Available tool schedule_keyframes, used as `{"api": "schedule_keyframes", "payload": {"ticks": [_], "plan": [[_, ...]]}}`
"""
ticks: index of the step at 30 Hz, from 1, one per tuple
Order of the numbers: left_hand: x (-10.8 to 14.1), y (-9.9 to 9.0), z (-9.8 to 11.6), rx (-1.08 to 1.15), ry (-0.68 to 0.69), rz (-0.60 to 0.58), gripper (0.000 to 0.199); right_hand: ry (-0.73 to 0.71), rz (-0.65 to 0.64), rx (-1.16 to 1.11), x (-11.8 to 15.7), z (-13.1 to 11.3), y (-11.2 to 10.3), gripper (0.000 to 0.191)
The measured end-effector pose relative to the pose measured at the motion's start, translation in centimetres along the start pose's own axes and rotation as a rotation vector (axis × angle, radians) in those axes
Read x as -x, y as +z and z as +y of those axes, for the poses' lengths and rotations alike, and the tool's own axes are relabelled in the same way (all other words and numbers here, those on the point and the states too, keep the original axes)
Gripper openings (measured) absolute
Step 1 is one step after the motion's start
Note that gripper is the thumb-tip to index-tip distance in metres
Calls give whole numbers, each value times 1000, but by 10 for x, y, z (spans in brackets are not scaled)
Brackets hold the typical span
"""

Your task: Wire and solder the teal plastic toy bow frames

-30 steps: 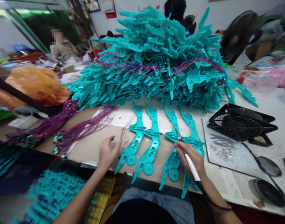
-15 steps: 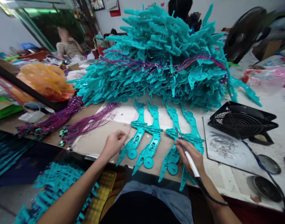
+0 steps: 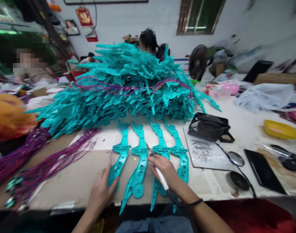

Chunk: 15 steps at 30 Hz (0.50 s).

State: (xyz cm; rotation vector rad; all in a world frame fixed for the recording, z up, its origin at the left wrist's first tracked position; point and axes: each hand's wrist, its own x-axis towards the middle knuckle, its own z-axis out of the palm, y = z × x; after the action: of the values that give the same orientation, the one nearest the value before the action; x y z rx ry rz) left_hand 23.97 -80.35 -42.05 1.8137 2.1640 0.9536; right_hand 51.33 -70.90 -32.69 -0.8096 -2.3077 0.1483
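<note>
Four-legged row aside, several long teal plastic pieces [image 3: 140,166] lie side by side on the table in front of me, each with a hinge-like crosspiece in its middle. My left hand [image 3: 101,187] grips the lower part of the leftmost teal plastic piece [image 3: 122,158], thumb on one side and fingers on the other; its lower end is largely hidden. In my right hand [image 3: 166,170] is a soldering iron [image 3: 161,178] with a white handle and dark cord. Its tip points up and away, close to the second piece's crosspiece. The right hand partly covers the third piece.
A large heap of teal pieces [image 3: 114,103] rises behind the row. Bundles of purple and red wires [image 3: 58,161] lie left. At right are a black fan [image 3: 208,126] on a white board [image 3: 198,158], a round tin [image 3: 238,180], a black phone-like slab [image 3: 264,170] and a yellow tray [image 3: 281,129].
My left hand has moved from beside the leftmost piece onto its lower part. The soldering iron has shifted left, from the third piece toward the second. The camera view has tilted up and turned right.
</note>
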Motion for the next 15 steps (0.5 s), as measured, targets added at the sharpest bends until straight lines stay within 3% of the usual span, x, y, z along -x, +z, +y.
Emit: {"api": "schedule_keyframes", "payload": {"ticks": [4, 7, 9, 11, 15], "plan": [[3, -10, -35, -91, 29, 27, 68, 44, 143, 77, 13, 7, -20, 21], [-26, -36, -24, -213, 59, 163, 74, 87, 245, 107, 30, 18, -38, 22], [-67, -55, 11, -173, 145, 291, 61, 131, 274, 79, 39, 25, -45, 23], [-124, -70, 62, -48, 301, 321, 39, 174, 290, 31, 46, 30, -48, 23], [-251, -68, 174, 18, 416, 371, 31, 203, 312, -34, 56, 39, -42, 26]]}}
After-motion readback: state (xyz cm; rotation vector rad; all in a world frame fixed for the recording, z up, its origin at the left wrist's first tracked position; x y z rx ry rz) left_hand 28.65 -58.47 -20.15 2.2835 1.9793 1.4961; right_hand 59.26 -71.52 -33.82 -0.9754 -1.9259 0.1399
